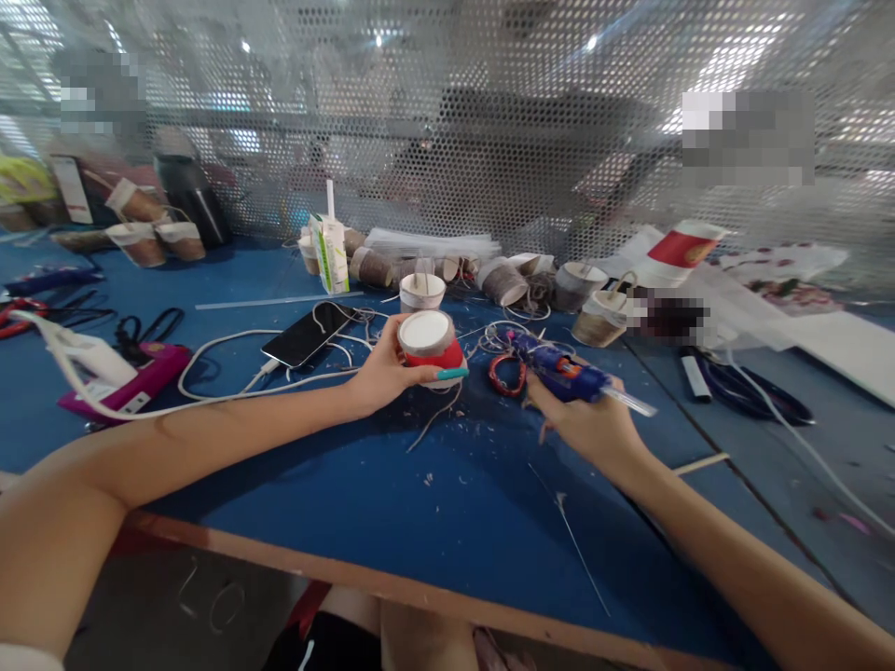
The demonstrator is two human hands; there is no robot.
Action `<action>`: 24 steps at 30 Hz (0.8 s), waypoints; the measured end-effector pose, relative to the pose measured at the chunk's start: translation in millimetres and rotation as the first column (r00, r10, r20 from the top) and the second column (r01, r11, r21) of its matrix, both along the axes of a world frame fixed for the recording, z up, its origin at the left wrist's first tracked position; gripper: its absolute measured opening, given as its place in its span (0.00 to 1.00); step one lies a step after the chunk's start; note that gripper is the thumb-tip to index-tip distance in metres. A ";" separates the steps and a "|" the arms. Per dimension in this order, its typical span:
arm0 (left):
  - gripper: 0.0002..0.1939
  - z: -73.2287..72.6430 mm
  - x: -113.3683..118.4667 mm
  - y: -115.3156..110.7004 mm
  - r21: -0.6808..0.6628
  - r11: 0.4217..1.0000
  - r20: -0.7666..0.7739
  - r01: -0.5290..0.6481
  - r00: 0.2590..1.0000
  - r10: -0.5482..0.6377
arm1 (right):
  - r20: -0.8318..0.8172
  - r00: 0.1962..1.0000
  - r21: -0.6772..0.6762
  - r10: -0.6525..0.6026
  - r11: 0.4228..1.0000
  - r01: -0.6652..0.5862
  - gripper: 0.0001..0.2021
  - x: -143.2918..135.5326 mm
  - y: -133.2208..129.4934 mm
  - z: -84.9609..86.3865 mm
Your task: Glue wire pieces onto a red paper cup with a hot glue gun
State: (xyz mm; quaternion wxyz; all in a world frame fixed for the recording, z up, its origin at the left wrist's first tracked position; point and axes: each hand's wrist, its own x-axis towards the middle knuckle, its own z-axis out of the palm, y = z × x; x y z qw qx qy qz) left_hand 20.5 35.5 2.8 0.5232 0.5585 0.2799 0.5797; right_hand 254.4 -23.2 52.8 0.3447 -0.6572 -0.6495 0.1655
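Note:
In my left hand [384,373] is a small red paper cup [432,354], turned so that its white round base faces up. The thumb, with a long turquoise nail, presses against its side. A thin cord hangs below the cup onto the table. My right hand [594,424] is wrapped round a blue glue gun [566,373], and a clear glue stick [633,401] juts from its rear. The gun's nozzle points left and away from me. Beside it lie red-handled scissors [507,375]. Right behind the held cup stands another wrapped cup [421,292].
A black phone [308,335] with a white cable lies left of the cup. Further left is a magenta power strip [132,387]. Several wrapped cups, a drink carton [331,252] and cord scraps line the back by a perforated metal screen [392,121]. A red-and-white cup [681,252] tilts at the right.

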 end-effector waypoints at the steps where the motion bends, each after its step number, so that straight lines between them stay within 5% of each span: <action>1: 0.34 0.7 -0.4 -0.3 -0.005 0.999 -0.002 -0.046 0.999 0.046 | 0.107 0.994 0.062 -0.014 0.998 0.007 0.18 4.0 3.7 2.9; 3: 0.31 2.2 -0.9 -1.0 -0.023 0.993 -0.008 -0.115 0.993 0.115 | 0.363 0.932 0.136 -0.007 0.990 -0.045 0.24 13.5 11.1 8.6; 8: 0.30 4.9 -0.3 -2.4 -0.047 0.992 0.030 -0.119 0.992 0.120 | 0.655 0.726 -0.189 0.208 0.976 -0.109 0.32 35.3 21.3 18.2; 11: 0.32 6.1 0.6 -2.2 -0.078 0.994 0.043 -0.078 0.996 0.082 | 0.651 0.727 -0.206 0.219 0.973 -0.109 0.33 44.9 18.9 26.3; 15: 0.32 5.4 1.1 -0.7 -0.099 0.995 0.080 -0.031 0.996 0.039 | 0.586 0.792 0.014 0.169 0.976 -0.218 0.30 43.0 9.3 39.2; 19: 0.30 1.8 2.2 1.1 -0.108 0.994 0.098 -0.016 0.995 0.027 | 0.490 0.752 0.187 0.441 0.789 -0.585 0.13 5.3 -3.1 36.9; 20: 0.29 0.7 2.5 1.7 -0.110 0.994 0.104 -0.024 0.994 0.036 | 0.475 0.680 0.129 0.559 0.720 -0.682 0.11 -7.3 -5.3 33.3; 24: 0.27 -2.4 3.2 4.7 -0.111 0.992 0.122 -0.058 0.990 0.071 | 0.348 0.571 -0.127 0.743 0.641 -0.757 0.14 -46.4 -5.9 13.9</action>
